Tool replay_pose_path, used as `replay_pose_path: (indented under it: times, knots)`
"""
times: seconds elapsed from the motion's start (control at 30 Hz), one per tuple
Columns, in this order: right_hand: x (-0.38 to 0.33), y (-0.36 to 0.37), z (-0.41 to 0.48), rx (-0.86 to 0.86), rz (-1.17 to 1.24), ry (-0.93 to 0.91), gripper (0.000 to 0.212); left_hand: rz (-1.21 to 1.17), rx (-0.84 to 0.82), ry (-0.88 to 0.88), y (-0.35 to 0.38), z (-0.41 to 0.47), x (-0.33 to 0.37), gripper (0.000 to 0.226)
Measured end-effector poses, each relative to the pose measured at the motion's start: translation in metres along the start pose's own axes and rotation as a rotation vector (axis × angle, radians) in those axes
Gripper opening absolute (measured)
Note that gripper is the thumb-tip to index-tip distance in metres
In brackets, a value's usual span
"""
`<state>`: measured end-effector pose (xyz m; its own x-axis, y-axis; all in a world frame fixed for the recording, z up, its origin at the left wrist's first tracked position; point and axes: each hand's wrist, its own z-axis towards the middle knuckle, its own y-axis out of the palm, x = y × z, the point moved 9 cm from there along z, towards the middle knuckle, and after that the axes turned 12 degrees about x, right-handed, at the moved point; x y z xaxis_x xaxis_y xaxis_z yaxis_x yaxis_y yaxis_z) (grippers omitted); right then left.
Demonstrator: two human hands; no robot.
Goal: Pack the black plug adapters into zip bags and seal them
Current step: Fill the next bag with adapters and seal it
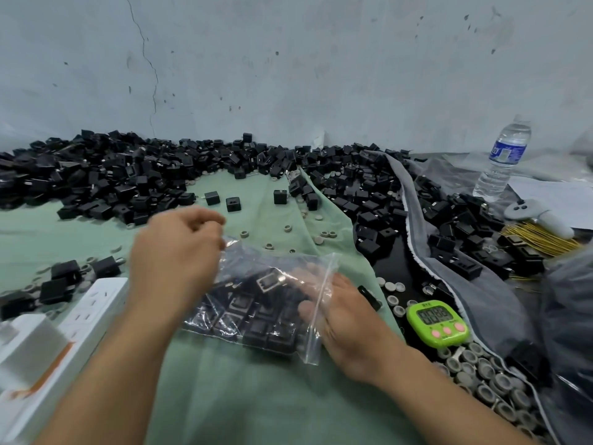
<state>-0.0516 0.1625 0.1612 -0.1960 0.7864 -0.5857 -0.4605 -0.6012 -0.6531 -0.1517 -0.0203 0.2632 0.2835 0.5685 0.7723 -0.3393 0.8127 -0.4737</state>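
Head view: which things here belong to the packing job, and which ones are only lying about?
Job: zip bag, adapters inside it, loose adapter heap.
Lying about: water bottle, green timer, white power strip, yellow wires, grey caps.

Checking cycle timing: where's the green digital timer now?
Head view, lower right: the green digital timer lies just right of the right hand at the clear zip bag, beside grey round caps.

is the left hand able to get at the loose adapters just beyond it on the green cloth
Probably yes: the loose adapters sit on bare green cloth just beyond the left hand, nothing between. That hand seems to pinch the zip bag, so it would let go first.
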Motion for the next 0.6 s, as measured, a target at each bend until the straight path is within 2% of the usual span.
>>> replay_pose_path:
  times: [0.1, 0.2, 0.3, 0.4, 0.5, 0.6]
  knots:
    - [-0.002, 0.003, -0.002, -0.032, -0.075, -0.022, 0.051, 0.102, 0.107, -0.065, -0.022, 0.012, -0.013, 0.017]
    - [-0.013, 0.008, 0.003, -0.107, -0.057, -0.065, 0.054, 0.204, 0.122, -0.083, -0.027, 0.012, -0.014, 0.017]
    - [-0.011, 0.011, 0.006, -0.145, -0.156, -0.128, 0.051, 0.294, 0.11, -0.085, -0.024, 0.015, -0.017, 0.015]
    - [-0.003, 0.013, 0.006, -0.205, -0.202, -0.113, 0.052, 0.408, 0.001, -0.043, -0.009, 0.015, -0.024, 0.016]
    - [-0.012, 0.009, 0.008, -0.134, -0.23, -0.177, 0.052, 0.444, -0.143, 0.03, 0.011, 0.008, -0.028, 0.021]
    - [-0.009, 0.008, 0.007, -0.097, -0.269, -0.145, 0.052, 0.439, -0.299, 0.093, 0.03, -0.003, -0.029, 0.031]
